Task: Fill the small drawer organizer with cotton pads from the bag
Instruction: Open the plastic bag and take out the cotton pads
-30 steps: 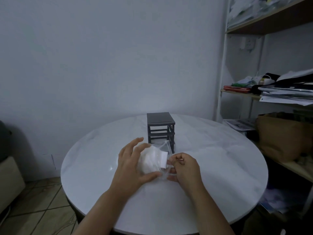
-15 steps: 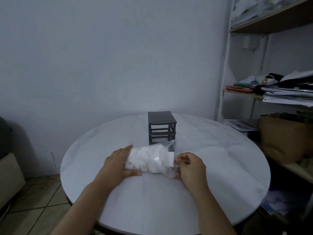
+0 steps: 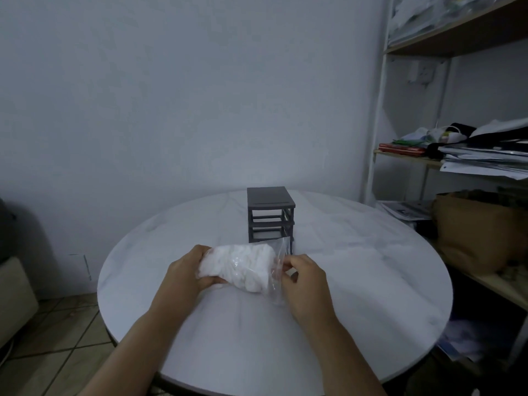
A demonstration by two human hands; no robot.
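I see both hands over the near half of the round white table (image 3: 357,281), with the clear plastic bag (image 3: 278,270) held between them just above the tabletop. The bag lies roughly on its side, its packed end to the left and its loose, empty end to the right.

Left hand (image 3: 185,274): fingers curled around the packed end of the bag, thumb underneath, fingers on top. The grip is closed on the bag and presses into the cotton pads (image 3: 238,264) inside it.

Right hand (image 3: 307,281): thumb and forefinger drawn together on the loose plastic at the bag's right end. The other fingers are folded toward the palm. The plastic is transparent and slightly blurred here, so I cannot confirm whether the bag's mouth is sealed or parted.

The cotton pads form a dense white mass filling the left and middle portions of the bag. All visible pads are inside the bag.

The dark grey drawer organizer (image 3: 270,214) stands upright on the table directly behind the bag, near it. Its frame shows open tiers facing me. The bag's upper right corner overlaps the organizer's lower front edge in my view.
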